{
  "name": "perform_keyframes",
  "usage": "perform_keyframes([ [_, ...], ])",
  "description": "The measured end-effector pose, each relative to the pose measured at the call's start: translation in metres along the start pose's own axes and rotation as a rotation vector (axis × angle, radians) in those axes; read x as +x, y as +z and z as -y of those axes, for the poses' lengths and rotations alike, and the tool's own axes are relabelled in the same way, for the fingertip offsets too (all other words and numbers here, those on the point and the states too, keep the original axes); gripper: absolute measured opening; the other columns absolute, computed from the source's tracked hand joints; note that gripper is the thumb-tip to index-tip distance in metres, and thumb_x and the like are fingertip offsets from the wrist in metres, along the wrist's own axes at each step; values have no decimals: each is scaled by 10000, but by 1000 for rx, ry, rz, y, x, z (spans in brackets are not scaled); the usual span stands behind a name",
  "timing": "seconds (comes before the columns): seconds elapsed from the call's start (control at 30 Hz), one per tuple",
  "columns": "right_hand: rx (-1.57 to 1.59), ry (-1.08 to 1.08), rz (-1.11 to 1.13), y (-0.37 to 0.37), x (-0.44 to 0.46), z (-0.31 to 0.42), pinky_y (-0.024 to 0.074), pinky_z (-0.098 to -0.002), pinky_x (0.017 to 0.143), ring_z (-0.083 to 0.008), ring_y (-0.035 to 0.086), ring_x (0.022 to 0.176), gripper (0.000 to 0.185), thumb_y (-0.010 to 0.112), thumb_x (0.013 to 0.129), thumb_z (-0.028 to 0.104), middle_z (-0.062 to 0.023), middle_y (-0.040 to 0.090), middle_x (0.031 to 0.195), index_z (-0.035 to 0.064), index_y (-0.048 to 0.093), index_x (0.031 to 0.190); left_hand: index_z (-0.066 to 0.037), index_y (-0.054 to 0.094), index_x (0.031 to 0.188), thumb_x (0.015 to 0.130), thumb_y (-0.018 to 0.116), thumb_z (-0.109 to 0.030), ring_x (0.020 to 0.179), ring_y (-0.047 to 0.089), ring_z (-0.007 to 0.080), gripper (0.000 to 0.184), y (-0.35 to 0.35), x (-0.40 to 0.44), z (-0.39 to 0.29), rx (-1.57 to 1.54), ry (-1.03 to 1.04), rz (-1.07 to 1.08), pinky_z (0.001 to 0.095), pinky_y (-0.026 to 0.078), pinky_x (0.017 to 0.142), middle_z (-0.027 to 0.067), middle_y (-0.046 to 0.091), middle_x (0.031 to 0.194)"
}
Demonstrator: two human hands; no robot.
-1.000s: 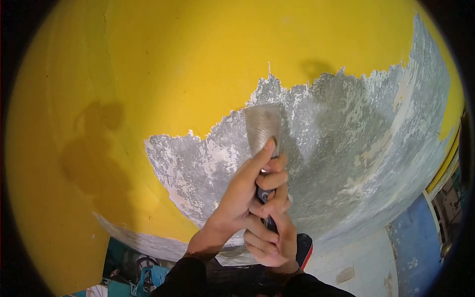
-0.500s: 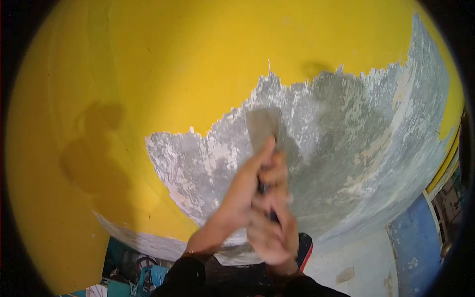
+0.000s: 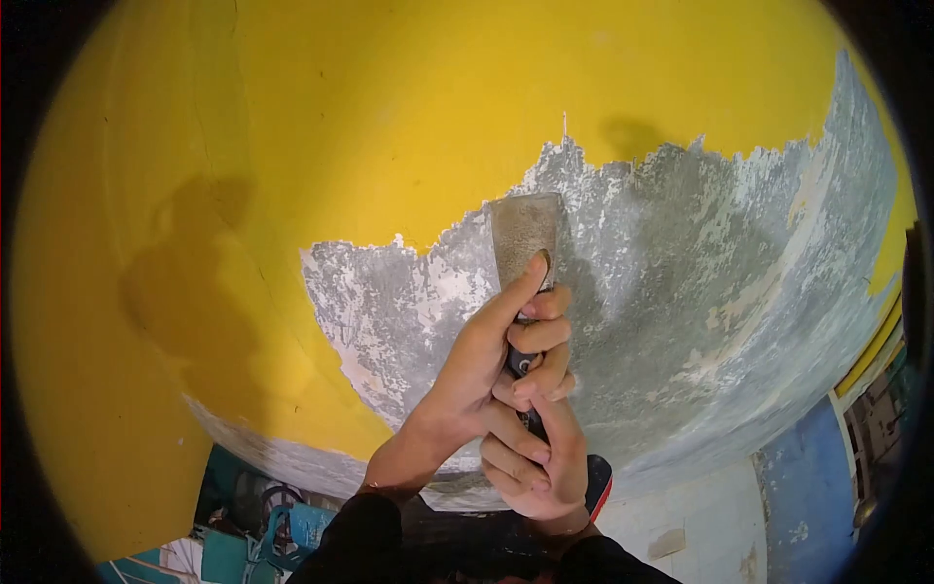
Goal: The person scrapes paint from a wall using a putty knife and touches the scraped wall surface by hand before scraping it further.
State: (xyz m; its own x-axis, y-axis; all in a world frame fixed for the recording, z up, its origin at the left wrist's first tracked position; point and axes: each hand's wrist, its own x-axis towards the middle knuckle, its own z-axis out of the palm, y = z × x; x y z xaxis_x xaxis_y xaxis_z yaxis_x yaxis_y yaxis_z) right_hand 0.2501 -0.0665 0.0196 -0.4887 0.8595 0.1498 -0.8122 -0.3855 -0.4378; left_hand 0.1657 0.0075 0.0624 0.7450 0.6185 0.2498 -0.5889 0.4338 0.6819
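Note:
A scraper (image 3: 525, 229) with a wide worn metal blade and a dark handle points upward in front of the wall. Its tip is at the ragged border between yellow paint (image 3: 389, 117) and bare grey plaster (image 3: 642, 321). My left hand (image 3: 477, 355) is closed around the upper handle, with the thumb stretched along the blade. Below it, my right hand (image 3: 550, 467) is wrapped round the lower end of the same handle. Fingers of both hands hide most of the handle.
A paint-peeled blue surface (image 3: 803, 487) and a pale floor (image 3: 705, 521) lie at lower right. Teal and blue items (image 3: 292, 530) sit at lower left. A dark object with a red edge (image 3: 601, 487) is just beside my right wrist. Shadows fall across the wall.
The blade has moved slightly up and left along the wall, up to the paint border. My hands, blurred before, now look sharp, and both keep their hold. The view has shifted a little.

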Motion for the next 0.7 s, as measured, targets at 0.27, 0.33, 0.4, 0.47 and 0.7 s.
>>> perform_keyframes([
  [0.27,61,-9,36,-26,11,-4,183,-184,340,-50,221,346,247,414,917,392,52,261,498,146,420,887,-168,311,665,906,376,-509,342,296,82,423,-12,2,-1,94,-25,-52,232,286,420,-77,187,494],
  [0.33,31,78,16,-12,-1,-5,187,-179,343,-50,224,351,231,411,920,389,50,264,502,160,408,887,-167,309,666,907,375,-507,343,285,81,422,1,-10,-3,10,-12,-17,230,282,419,-80,186,493],
  [0.4,7,114,61,-9,-8,-12,193,-180,346,-51,228,355,242,428,908,408,49,268,507,169,405,879,-168,309,665,908,373,-507,341,289,81,422,4,-19,3,-20,-53,-31,227,280,417,-78,184,491],
  [0.47,-36,122,-101,-8,-11,-13,201,-183,346,-53,228,354,237,426,911,401,47,262,499,166,406,881,-174,292,657,943,328,-435,271,247,76,389,3,-19,8,-77,-95,-63,235,243,349,-92,170,439],
  [0.7,-46,-1,-76,-12,13,-19,174,-173,315,-33,238,321,210,396,934,349,75,279,471,167,408,831,-178,289,641,914,363,-498,323,315,84,427,-21,-12,-5,-3,-28,-18,233,287,409,-77,199,459],
])
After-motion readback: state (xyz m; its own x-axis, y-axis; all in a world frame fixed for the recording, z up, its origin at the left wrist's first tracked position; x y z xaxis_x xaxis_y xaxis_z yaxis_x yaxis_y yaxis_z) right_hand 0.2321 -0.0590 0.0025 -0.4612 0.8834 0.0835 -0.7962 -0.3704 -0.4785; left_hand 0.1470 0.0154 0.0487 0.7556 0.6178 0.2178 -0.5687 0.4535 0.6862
